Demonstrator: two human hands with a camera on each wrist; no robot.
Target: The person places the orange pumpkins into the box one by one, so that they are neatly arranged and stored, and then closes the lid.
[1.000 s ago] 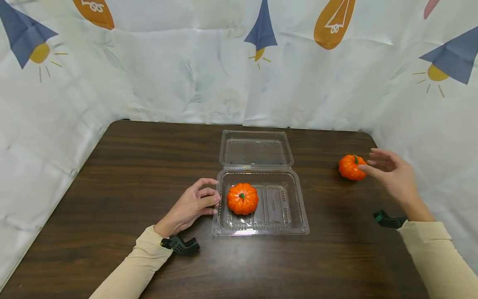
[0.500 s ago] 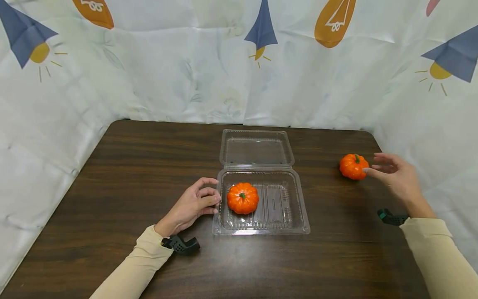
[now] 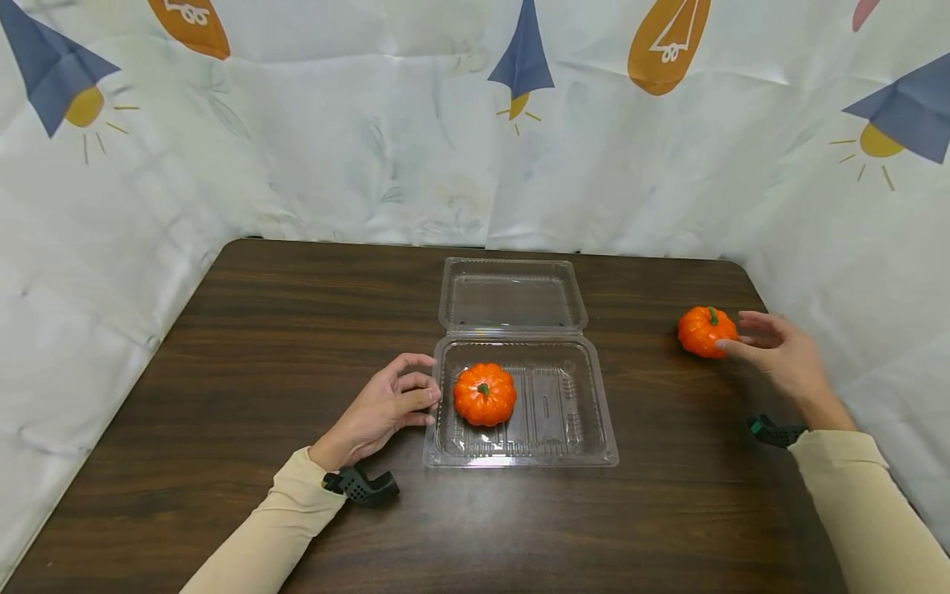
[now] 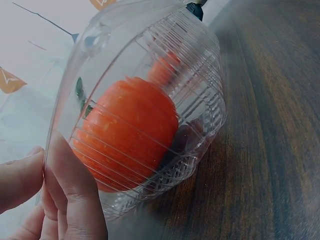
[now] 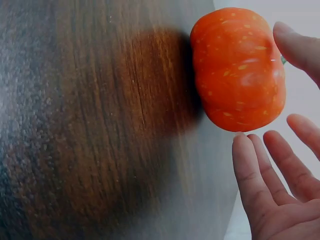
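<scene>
One pumpkin [image 3: 484,394] in clear container [image 3: 545,404], left hand [image 3: 378,410] pinching its rim | second pumpkin [image 3: 707,332] near table's [image 3: 297,313] far right corner | right hand [image 3: 790,367] spread, ungripping | risk: off-centre nudge could roll second pumpkin off edge

We could pass a hand along the strip of table [image 3: 646,462] between the clear container [image 3: 599,400] and the outer pumpkin [image 3: 701,332], or drop into the container's right half from above. The inner pumpkin [image 3: 484,395] takes up much of the left half, and the left hand [image 3: 382,408] pinching the rim bars that side. Our right hand [image 3: 787,363] crowds the outer pumpkin's right, near the curtain [image 3: 853,272]; its left side is free.
</scene>
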